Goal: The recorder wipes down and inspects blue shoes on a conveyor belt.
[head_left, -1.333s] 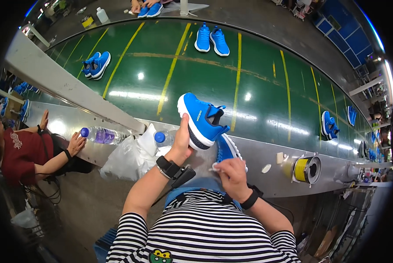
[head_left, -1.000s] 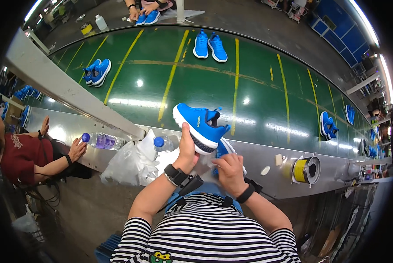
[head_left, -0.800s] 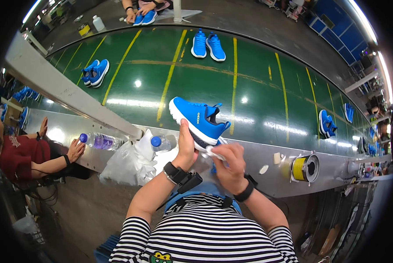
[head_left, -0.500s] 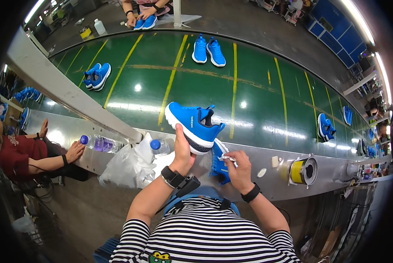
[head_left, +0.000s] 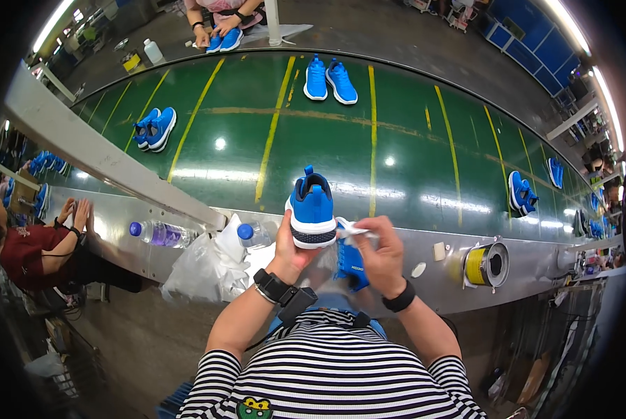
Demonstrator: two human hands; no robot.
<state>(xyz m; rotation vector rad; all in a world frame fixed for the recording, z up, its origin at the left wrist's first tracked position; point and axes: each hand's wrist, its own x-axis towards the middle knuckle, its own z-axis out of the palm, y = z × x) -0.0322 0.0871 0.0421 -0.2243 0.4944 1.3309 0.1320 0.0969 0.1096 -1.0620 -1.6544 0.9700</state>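
shoe (head_left: 313,211): gripped in left hand (head_left: 293,250), above ledge (head_left: 432,290)
cloth (head_left: 353,229): pinched in right hand (head_left: 383,255)
other shoe (head_left: 351,264): lying toward near edge of ledge

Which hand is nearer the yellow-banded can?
Right. The right hand, pinching white cloth, is left of the can; the left hand, holding a blue shoe, is farther left.

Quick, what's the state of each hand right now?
Left hand: holding a blue shoe, heel toward the wearer.
Right hand: closed, pinching a white cloth.
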